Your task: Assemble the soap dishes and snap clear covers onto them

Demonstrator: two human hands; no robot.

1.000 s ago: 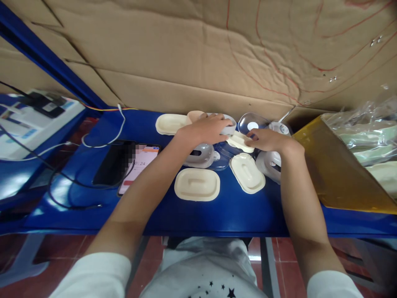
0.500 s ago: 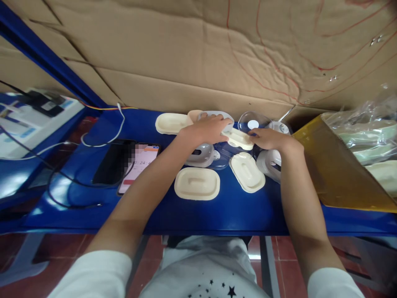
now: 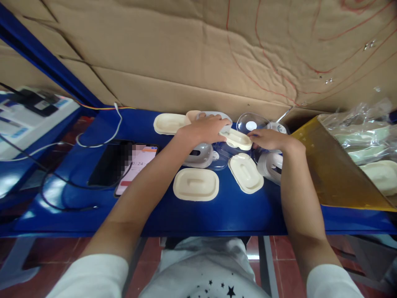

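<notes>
A small cream plastic lid with a raised rim (image 3: 238, 139) is held between my two hands above the back of the table. My left hand (image 3: 204, 129) pinches its left end, the thumb low and the fingers curled on top. At its right end are the closed fingers of my right hand (image 3: 268, 138). Behind my left hand lies a pale grey rounded piece (image 3: 217, 115), partly covered. Nearer to me, two cream oval lids rest flat, a wide one (image 3: 196, 184) and a slanted one (image 3: 246, 174). A translucent container (image 3: 203, 156) sits below my left hand.
On the blue table (image 3: 217, 219) are a cream tray (image 3: 170, 123), a clear lid (image 3: 252, 121) and a whitish container (image 3: 269, 165). Left are a phone (image 3: 139, 163) and cables. An open cardboard box (image 3: 344, 174) with bagged parts stands right, a cardboard wall (image 3: 173, 62) behind.
The view has shifted slightly. Both hands stay on the cream lid, which has turned a little so more of its hollow shows.
</notes>
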